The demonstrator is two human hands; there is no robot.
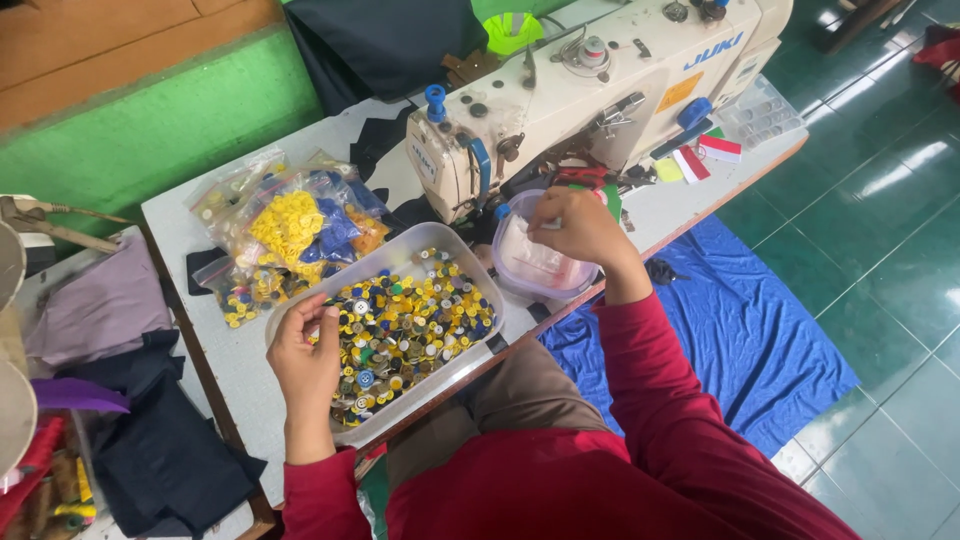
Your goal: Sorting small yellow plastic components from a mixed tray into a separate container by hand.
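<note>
A clear rectangular tray [300, 290] full of mixed yellow, blue and green buttons sits on the pale table in front of me. My left hand [305, 355] rests at the tray's left side, fingers curled over the buttons, seemingly pinching one; I cannot tell for sure. My right hand [580, 228] hovers over a round clear plastic container [530, 270] to the right of the tray, fingertips pinched together on something small and pale. My sleeves are red.
A white sewing machine [600, 90] stands behind the containers. Several plastic bags of buttons [290, 230] lie at the left back. Dark and purple fabric [110, 310] is piled left of the table. A blue cloth [740, 320] covers the green tiled floor at right.
</note>
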